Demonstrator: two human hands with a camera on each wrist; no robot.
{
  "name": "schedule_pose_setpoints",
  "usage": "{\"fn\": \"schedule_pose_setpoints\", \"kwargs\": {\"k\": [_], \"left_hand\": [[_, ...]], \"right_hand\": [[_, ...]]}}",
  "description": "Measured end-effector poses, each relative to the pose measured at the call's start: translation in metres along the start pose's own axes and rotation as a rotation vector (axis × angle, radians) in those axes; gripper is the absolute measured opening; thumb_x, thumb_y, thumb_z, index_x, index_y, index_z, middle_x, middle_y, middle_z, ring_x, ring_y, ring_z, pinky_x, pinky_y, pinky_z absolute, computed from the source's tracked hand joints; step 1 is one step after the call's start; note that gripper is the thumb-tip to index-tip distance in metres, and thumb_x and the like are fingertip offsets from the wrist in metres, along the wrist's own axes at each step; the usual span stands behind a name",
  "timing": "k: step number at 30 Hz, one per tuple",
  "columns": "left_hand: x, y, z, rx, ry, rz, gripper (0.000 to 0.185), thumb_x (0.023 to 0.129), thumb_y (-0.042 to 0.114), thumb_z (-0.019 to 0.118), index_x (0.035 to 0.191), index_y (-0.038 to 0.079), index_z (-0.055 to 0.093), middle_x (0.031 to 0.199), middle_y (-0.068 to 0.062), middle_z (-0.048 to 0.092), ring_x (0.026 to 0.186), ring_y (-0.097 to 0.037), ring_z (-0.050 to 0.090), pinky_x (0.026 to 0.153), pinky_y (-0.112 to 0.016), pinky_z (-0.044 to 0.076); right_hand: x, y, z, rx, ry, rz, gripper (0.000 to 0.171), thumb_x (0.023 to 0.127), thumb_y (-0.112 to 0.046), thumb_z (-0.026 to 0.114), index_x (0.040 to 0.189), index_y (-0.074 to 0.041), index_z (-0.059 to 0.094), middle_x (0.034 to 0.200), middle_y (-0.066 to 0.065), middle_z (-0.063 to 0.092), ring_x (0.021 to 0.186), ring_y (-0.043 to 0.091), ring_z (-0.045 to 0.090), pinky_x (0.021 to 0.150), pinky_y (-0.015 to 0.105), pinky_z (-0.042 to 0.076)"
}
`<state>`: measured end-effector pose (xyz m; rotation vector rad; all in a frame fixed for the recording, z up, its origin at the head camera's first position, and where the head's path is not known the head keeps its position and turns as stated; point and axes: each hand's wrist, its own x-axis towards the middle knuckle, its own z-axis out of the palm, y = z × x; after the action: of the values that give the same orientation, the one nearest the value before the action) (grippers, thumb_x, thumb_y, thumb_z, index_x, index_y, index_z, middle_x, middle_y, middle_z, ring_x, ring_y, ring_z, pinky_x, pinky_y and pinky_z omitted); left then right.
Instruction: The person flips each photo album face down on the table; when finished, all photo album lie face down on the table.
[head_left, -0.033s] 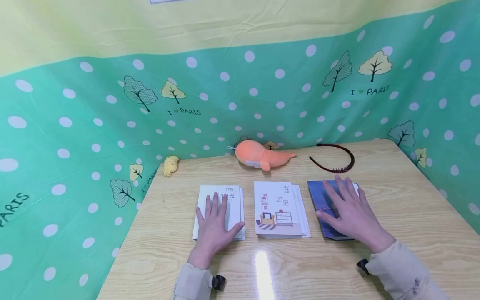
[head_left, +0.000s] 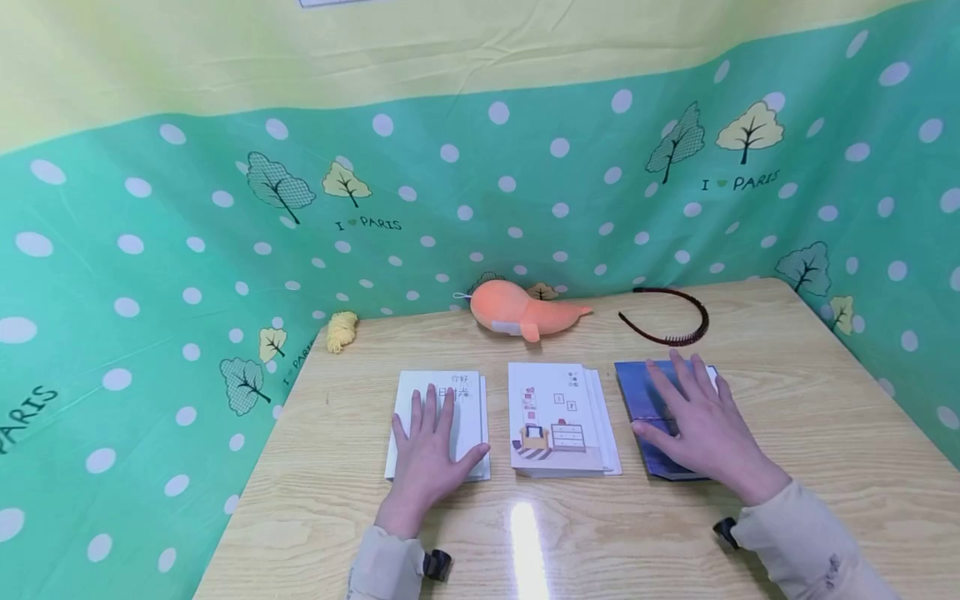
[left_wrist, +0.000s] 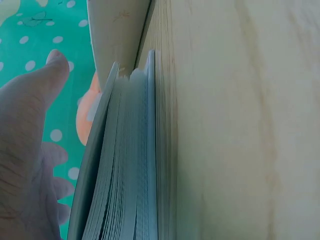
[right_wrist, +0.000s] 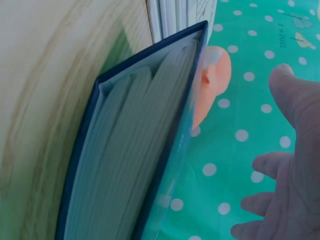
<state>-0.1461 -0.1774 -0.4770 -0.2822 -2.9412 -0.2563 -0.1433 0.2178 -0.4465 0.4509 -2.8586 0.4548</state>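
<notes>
Three books lie in a row on the wooden table (head_left: 810, 417). My left hand (head_left: 429, 454) lies flat, fingers straight, on the white book (head_left: 472, 400) at the left; its page edges (left_wrist: 125, 170) fill the left wrist view beside my left hand (left_wrist: 30, 150). My right hand (head_left: 697, 425) lies flat on the dark blue book (head_left: 637, 396) at the right, whose blue cover and pages (right_wrist: 130, 150) show in the right wrist view beside my right hand (right_wrist: 290, 165). Between them sits a white book (head_left: 558, 417) with furniture drawings, untouched.
An orange plush whale (head_left: 521, 311) lies at the back of the table, a dark hairband (head_left: 671, 321) to its right, a yellow yarn bundle (head_left: 341, 331) at the back left corner. Green dotted cloth (head_left: 150, 275) walls the table on three sides.
</notes>
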Motion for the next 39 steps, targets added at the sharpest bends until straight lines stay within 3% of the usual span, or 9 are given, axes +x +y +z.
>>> {"fn": "schedule_pose_setpoints", "kwargs": {"k": [10,22,28,39], "left_hand": [[0.001,0.009,-0.003,-0.022,0.01,0.018,0.101,0.082,0.076,0.052,0.157,0.015,0.021,0.162,-0.017,0.011,0.147,-0.039,0.001,0.11,-0.069,0.002],[0.01,0.04,-0.002,-0.014,0.008,0.143,0.099,0.083,0.076,0.048,0.156,0.013,0.023,0.161,-0.017,0.012,0.147,-0.04,0.003,0.111,-0.068,0.002],[0.016,0.052,0.0,-0.006,-0.026,0.185,0.1,0.083,0.079,0.043,0.156,0.014,0.022,0.162,-0.017,0.008,0.147,-0.039,0.001,0.111,-0.068,0.003],[0.026,0.081,0.005,-0.059,-0.06,0.297,0.097,0.084,0.077,0.046,0.156,0.015,0.023,0.162,-0.015,0.008,0.148,-0.034,-0.004,0.112,-0.066,0.003]], "right_hand": [[-0.003,0.002,-0.001,0.011,-0.003,0.019,0.093,0.086,-0.062,0.061,0.155,-0.01,0.026,0.158,0.028,0.011,0.145,0.047,-0.003,0.105,0.074,0.01],[-0.016,0.006,-0.006,0.025,-0.02,0.035,0.092,0.088,-0.061,0.059,0.156,-0.012,0.022,0.157,0.031,0.011,0.143,0.05,-0.002,0.104,0.075,0.01],[-0.022,0.01,-0.007,0.043,-0.045,0.063,0.093,0.088,-0.06,0.06,0.157,-0.013,0.02,0.159,0.028,0.007,0.143,0.051,0.0,0.103,0.076,0.01],[-0.036,0.02,-0.009,0.034,-0.055,0.092,0.093,0.087,-0.061,0.061,0.156,-0.011,0.023,0.155,0.034,0.014,0.136,0.06,0.016,0.099,0.077,0.02]]}}
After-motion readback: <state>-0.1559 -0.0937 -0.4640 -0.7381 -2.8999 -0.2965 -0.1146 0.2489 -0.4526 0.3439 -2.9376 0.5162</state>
